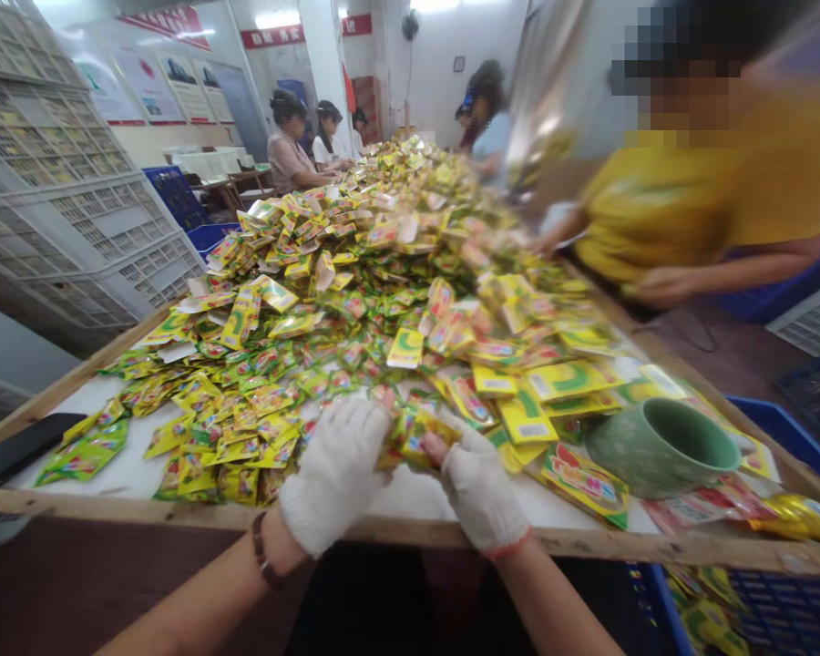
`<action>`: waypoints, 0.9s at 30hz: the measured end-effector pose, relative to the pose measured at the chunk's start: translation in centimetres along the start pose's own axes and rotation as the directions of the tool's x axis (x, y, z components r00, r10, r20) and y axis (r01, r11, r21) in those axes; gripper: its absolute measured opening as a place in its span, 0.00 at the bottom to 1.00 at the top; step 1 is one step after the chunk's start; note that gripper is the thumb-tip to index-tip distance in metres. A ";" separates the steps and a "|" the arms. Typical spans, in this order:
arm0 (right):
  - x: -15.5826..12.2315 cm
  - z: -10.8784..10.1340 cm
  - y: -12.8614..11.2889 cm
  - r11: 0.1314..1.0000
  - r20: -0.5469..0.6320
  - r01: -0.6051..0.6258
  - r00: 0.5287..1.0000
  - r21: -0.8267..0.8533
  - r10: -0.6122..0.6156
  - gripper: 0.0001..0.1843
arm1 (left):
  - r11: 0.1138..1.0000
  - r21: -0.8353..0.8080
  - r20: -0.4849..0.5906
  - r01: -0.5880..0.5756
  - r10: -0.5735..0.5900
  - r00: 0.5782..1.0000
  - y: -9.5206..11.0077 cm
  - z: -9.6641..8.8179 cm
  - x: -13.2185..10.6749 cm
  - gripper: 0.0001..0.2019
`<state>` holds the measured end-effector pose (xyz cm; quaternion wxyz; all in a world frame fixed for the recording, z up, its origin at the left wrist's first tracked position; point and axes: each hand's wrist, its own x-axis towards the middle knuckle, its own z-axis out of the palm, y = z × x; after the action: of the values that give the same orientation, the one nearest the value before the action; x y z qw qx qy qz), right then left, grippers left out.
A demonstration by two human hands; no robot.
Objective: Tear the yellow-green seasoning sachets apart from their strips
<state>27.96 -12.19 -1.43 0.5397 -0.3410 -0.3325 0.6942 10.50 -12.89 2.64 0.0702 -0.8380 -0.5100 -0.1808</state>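
Observation:
My left hand (334,469), in a white knitted glove with bare fingertips, is closed at the near edge of the table. Opposite it, my right hand (485,487) wears a similar glove with an orange cuff. Between them is a small yellow-and-green packet (415,433), gripped by both hands, with my right thumb across its front. Blur hides whether it is one packet or more. Left of my hands lie loose yellow packets (246,433). To the right are flat yellow cartons (526,415), and a larger printed carton (584,483) lies near the edge.
A green cup (666,446) stands at the right, beside a gold wrapper (799,515). A dark flat object (27,446) rests at the left corner. A large heap of cartons (383,219) spreads backward. A person in yellow (670,210) works on the right. Crates (68,182) are stacked left.

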 end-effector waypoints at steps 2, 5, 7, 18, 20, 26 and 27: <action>-0.7 -0.3 -0.3 0.997 -0.027 0.004 1.000 -0.074 -0.006 0.25 | 0.998 0.039 0.084 0.041 -0.044 0.995 0.1 1.1 -0.5 0.29; -1.4 -1.5 -1.3 0.954 -0.111 0.002 0.993 -0.300 -0.037 0.23 | 0.998 -0.037 0.166 0.050 -0.043 0.985 -0.7 1.5 -0.9 0.25; -1.6 -2.3 -2.1 0.866 -0.088 0.005 0.994 -0.499 -0.057 0.18 | 0.996 -0.091 0.193 0.014 0.004 0.981 -1.1 1.2 -0.9 0.26; -2.0 -0.8 -3.7 0.452 0.125 0.215 0.967 -0.866 -0.220 0.09 | 0.989 -0.138 0.235 0.046 -0.013 0.972 1.2 1.4 -1.4 0.23; -2.1 -0.7 -3.7 0.475 0.125 0.208 0.972 -0.855 -0.201 0.09 | 0.986 -0.119 0.242 0.114 -0.083 0.967 1.5 1.7 -1.8 0.22; -2.5 -1.6 -3.7 0.574 0.097 0.049 0.994 -0.817 0.053 0.10 | 0.988 -0.134 0.294 0.071 -0.029 0.955 1.4 1.2 -2.3 0.26; -2.6 -1.5 -3.5 0.551 0.079 0.059 0.997 -0.832 0.012 0.09 | 0.989 -0.137 0.294 0.062 -0.019 0.956 1.4 1.3 -2.3 0.26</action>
<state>31.54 -13.87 0.93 0.3103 -0.5251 -0.6462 0.4587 11.09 -15.09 0.70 -0.0703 -0.8478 -0.5173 -0.0931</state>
